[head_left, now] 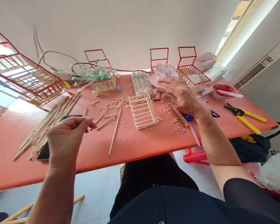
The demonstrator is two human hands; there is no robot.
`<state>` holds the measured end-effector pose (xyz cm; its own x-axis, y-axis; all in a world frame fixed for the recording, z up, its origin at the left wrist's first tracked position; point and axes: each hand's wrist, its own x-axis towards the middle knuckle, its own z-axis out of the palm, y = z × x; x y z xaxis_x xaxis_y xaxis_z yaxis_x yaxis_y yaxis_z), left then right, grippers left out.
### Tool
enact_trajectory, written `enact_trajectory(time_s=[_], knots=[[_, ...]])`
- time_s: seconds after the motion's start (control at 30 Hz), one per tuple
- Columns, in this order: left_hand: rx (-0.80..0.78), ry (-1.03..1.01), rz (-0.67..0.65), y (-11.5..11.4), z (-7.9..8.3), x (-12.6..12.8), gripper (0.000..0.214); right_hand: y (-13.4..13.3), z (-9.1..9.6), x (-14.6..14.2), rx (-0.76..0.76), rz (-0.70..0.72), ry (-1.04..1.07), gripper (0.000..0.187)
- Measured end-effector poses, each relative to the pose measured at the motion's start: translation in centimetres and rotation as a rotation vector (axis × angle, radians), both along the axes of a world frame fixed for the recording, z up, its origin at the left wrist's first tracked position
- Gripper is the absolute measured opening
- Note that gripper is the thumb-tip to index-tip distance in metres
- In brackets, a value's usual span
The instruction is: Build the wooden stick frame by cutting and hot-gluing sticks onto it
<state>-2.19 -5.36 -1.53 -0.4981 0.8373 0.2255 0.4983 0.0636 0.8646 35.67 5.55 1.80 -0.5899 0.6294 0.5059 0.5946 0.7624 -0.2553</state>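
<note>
Left of the wooden lattice frame [143, 111], the left hand [65, 137] covers much of a dark phone [44, 153] beside a pixelated strip [34, 140], farther left a red-edged basket [21, 74] is cut by the picture's edge, and right of the frame the right hand [183, 96] hides most of the blue-handled scissors [189, 117].

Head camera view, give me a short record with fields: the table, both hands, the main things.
table: orange-red, strewn with stick offcuts
left hand: fingers pinched, over a black phone
right hand: open, palm down, above an orange utility knife
centre: wooden stick lattice
left side: bundle of long sticks
right side: yellow-handled pliers, bowl of red paint
</note>
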Motion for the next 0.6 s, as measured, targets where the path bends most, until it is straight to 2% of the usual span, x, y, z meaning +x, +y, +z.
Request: enact_trajectory(time_s=[0.13, 0.33, 0.5, 0.6], knots=[[-0.077, 0.191, -0.081, 0.7, -0.8, -0.8, 0.012, -0.1, 0.2, 0.0, 0.013, 0.004, 0.000, 0.066], [-0.140, 0.361, -0.067, 1.3, -1.2, -1.5, 0.025, 0.1, -0.1, 0.1, 0.003, -0.002, -0.007, 0.064], [-0.253, 0.635, -0.297, 1.9, -2.4, -1.3, 0.023, 0.3, -0.4, 0.0, 0.010, 0.027, -0.019, 0.067], [-0.271, 0.699, -0.336, 2.1, -2.6, -1.0, 0.020, 0.2, -0.4, 0.1, 0.016, 0.017, -0.019, 0.067]])
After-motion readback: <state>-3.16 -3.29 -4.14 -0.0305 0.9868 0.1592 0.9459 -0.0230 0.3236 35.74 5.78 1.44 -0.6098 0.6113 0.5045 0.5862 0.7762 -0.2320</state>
